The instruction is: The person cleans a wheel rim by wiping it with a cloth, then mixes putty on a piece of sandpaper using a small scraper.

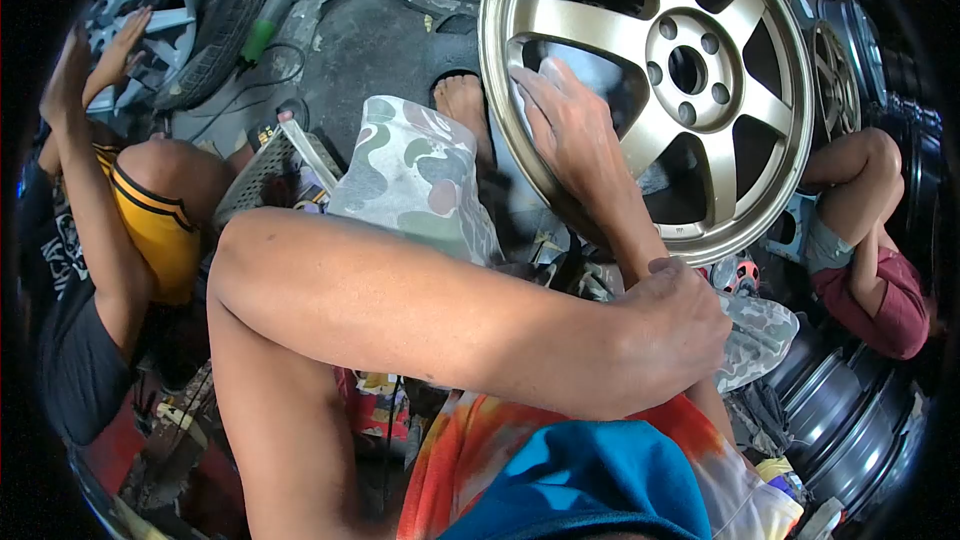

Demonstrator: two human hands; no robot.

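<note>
The gold, six-spoked metal wheel [580,20] is touched at its left inner rim by the nearer right hand [580,135] — fingers extended, slightly spread, hub [690,33] ahead and rightward — while the right forearm [628,225] is clasped by the left hand [672,330].

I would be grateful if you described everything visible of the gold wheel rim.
The gold wheel rim looks like satin-finished metal, with six spokes around a hub that has five bolt holes and an open centre bore. No tyre is fitted. Its face is towards the camera, ahead and to the person's right, its top cut off. The right hand overlaps its left side; contact is unclear.
</note>
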